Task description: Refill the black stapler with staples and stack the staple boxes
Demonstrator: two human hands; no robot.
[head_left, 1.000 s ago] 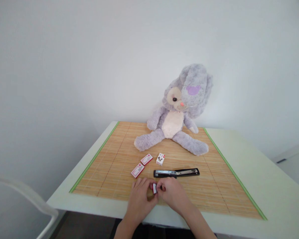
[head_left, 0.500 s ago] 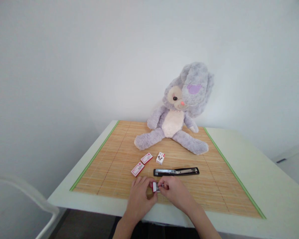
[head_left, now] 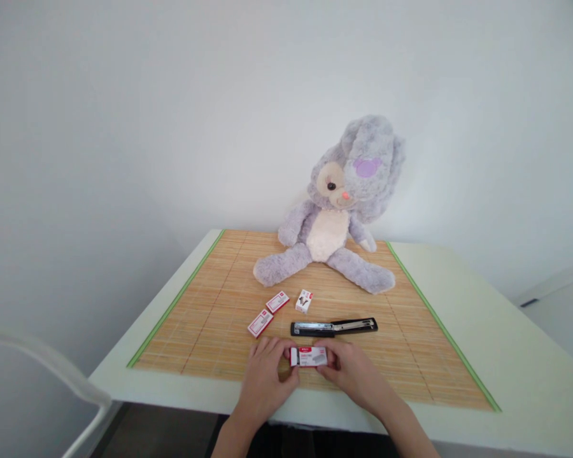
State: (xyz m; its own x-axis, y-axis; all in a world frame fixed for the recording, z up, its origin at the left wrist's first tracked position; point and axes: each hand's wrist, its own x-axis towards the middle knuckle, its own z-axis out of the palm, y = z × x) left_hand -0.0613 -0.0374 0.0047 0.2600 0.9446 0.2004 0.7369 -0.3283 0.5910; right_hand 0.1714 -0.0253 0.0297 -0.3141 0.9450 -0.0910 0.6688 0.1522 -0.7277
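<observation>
Between my two hands, close to the near edge of the mat, is a small red-and-white staple box (head_left: 312, 357). At its left end a white part sticks out with a dark gap beside it. My left hand (head_left: 267, 375) pinches that end between thumb and fingers. The opposite end is gripped by the thumb and fingers of my right hand (head_left: 351, 369). Just beyond the box lies a black stapler (head_left: 334, 327), opened out so that its metal inside faces up.
Past my left hand lie two more red-and-white boxes (head_left: 260, 323), with a small white box (head_left: 304, 301) to their right. A grey plush toy (head_left: 327, 235) sits at the back of the bamboo mat (head_left: 210, 312) on a white table (head_left: 520, 356), against the wall.
My right hand has shifted right, from over the box to its right end, so the printed top now shows. The left hand keeps its grip. The view has shifted slightly.
</observation>
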